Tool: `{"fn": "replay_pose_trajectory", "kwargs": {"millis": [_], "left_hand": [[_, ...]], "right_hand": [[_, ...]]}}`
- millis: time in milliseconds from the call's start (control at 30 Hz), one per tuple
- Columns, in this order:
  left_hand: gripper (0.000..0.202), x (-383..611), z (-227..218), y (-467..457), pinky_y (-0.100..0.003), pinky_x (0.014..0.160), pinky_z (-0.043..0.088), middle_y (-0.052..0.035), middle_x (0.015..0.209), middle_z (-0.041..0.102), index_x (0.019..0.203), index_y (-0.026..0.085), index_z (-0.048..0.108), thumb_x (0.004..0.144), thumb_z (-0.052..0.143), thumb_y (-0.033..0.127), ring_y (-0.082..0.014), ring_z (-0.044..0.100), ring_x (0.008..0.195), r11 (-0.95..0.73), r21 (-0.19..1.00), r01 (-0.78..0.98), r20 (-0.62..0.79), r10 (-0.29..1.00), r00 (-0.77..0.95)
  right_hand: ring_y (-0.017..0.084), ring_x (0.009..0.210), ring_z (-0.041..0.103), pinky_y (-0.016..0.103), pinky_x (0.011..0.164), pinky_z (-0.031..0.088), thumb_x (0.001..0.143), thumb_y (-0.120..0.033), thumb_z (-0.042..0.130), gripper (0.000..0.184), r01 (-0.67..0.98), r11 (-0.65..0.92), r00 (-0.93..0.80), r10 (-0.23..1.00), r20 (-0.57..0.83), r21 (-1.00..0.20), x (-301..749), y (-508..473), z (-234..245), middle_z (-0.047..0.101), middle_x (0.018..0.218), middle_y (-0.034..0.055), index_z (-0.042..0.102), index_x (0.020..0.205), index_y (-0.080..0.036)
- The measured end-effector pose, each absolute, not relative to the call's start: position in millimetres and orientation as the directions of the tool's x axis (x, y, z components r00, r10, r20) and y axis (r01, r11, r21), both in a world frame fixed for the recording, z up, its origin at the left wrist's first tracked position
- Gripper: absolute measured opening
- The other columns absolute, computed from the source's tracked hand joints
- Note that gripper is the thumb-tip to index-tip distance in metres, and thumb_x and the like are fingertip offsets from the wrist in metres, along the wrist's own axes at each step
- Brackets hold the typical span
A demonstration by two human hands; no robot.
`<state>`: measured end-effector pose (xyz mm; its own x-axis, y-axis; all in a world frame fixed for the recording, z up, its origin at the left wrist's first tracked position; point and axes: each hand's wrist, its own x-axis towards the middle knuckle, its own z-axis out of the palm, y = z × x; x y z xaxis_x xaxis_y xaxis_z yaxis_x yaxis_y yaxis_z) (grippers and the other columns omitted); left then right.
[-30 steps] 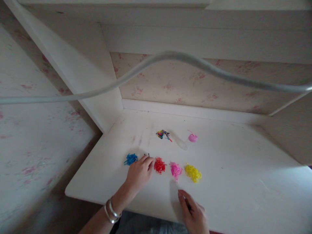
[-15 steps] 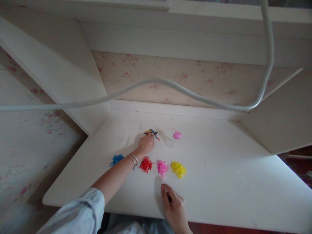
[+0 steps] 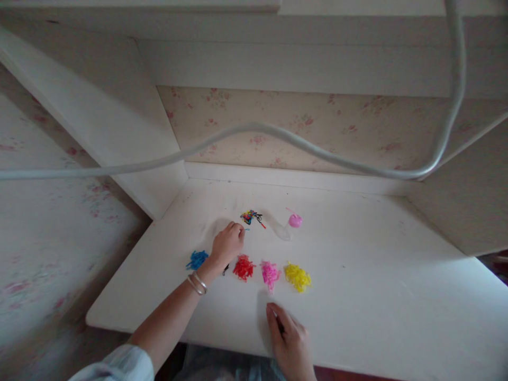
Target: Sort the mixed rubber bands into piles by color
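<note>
While left hand [image 3: 229, 243] pinches band [image 3: 247, 229] — container [image 3: 286, 234], clear

- The left hand [image 3: 228, 244] is drawing back toward the near edge from the mixed pile [image 3: 249, 216], where it was reaching half a second ago.
- A blue band [image 3: 247, 229] is coming away from that pile at the fingertips.
- Black bands [image 3: 226, 269] are showing again beside the wrist.
</note>
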<state>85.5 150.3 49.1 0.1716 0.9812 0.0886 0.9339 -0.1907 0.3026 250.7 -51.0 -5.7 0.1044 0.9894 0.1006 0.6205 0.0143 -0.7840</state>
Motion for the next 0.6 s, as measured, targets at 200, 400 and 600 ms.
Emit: {"fn": "replay_pose_trajectory", "kwargs": {"millis": [200,400,600], "left_hand": [[0.022,14.7,52.9,95.5,-0.023,0.073,0.044,-0.0022,0.092,0.064,0.092,0.02,0.06,0.091,0.041,0.032,-0.013,0.061,0.078,-0.027,0.372,0.928,0.179,0.983,-0.044],[0.021,-14.5,40.9,50.3,-0.023,0.063,0.041,-0.0021,0.094,0.064,0.092,0.021,0.06,0.09,0.043,0.031,-0.0144,0.063,0.076,0.118,0.272,0.955,0.149,0.975,-0.163],[0.021,-15.0,37.5,44.5,-0.024,0.054,0.035,-0.0019,0.095,0.064,0.094,0.022,0.061,0.09,0.043,0.032,-0.0144,0.062,0.07,0.184,0.183,0.966,0.13,0.969,-0.21]], "right_hand": [[0.017,0.075,0.069,0.021,0.068,0.052,0.093,-0.046,0.04,0.039,0.616,0.006,0.149,0.981,0.125,-0.788,246.7,-51.2,-6.0,0.073,0.088,0.0056,0.071,0.092,-0.022],[0.018,0.073,0.069,0.023,0.066,0.051,0.092,-0.048,0.041,0.039,0.641,-0.029,0.133,0.988,0.074,-0.767,245.9,-52.1,-7.5,0.073,0.086,0.005,0.071,0.095,-0.023],[0.019,0.07,0.069,0.024,0.065,0.052,0.092,-0.05,0.04,0.042,0.633,-0.024,0.124,0.99,0.07,-0.774,244.7,-53.8,-7.4,0.073,0.084,0.0066,0.071,0.095,-0.021]]}}
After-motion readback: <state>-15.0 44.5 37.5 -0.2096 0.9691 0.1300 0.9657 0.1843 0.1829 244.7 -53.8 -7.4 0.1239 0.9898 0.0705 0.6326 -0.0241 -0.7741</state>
